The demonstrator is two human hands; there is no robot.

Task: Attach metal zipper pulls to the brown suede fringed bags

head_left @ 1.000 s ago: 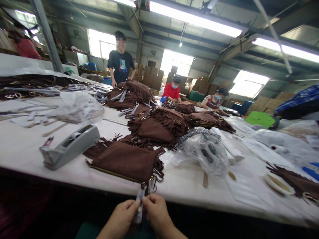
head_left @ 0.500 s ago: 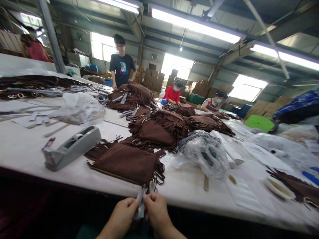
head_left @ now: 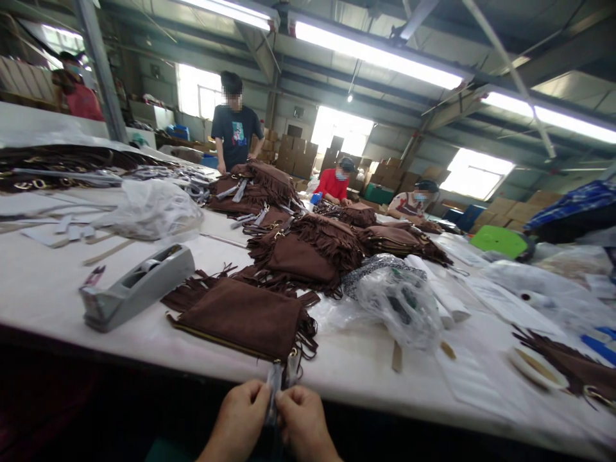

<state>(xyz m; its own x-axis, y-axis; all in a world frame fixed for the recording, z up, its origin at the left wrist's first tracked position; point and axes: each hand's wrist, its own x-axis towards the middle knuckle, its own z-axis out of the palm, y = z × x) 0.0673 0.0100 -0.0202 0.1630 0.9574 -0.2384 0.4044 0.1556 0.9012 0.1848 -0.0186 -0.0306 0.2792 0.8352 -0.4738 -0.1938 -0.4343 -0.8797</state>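
Nearest to us, our left hand [head_left: 239, 418] and our right hand [head_left: 303, 423] meet at the bottom edge of the view, just below the rim of the long white worktable [head_left: 58, 282]. Both hands are pinched together on a narrow strip wrapped in pale clear film [head_left: 274, 385], thumbs and forefingers closed on it from either side, neither hand clearly nearer than the other. The strip's long axis runs straight away from us, rising from the pinch to the near corner of the flat brown suede fringed pouch [head_left: 245, 317]; whether it is joined to that corner we cannot tell, though a small metal ring [head_left: 292, 352] shows there. So the pouch lies directly ahead of and above the grip, resting on the table's near edge, its gold-toned zipper side turned toward us and slanting from left to right.

To the left of the pouch sits a grey desktop tape dispenser [head_left: 137, 285], apart from it. To the right lies a crumpled clear plastic bag [head_left: 399, 301] with dark pieces inside. Beyond, more brown fringed pouches are heaped in piles [head_left: 308, 247] down the middle of the table. Farther off, a person in a dark T-shirt [head_left: 234, 131] stands at the table, and a person in a red top [head_left: 335, 179] sits past the piles, before stacked cardboard boxes [head_left: 296, 151].
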